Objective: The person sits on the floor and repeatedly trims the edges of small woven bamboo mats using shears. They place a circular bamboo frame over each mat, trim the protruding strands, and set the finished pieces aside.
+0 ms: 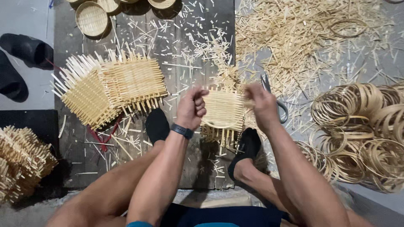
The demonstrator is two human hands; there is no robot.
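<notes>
Both forearms are reaching forward, the left hand (191, 107) and right hand (261, 105) pinching opposite edges of the woven mat (223, 110) lying between their fingers, slats running crosswise.

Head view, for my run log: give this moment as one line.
left hand: grips mat edge | right hand: grips mat, holds scissors | hoops: right
</notes>
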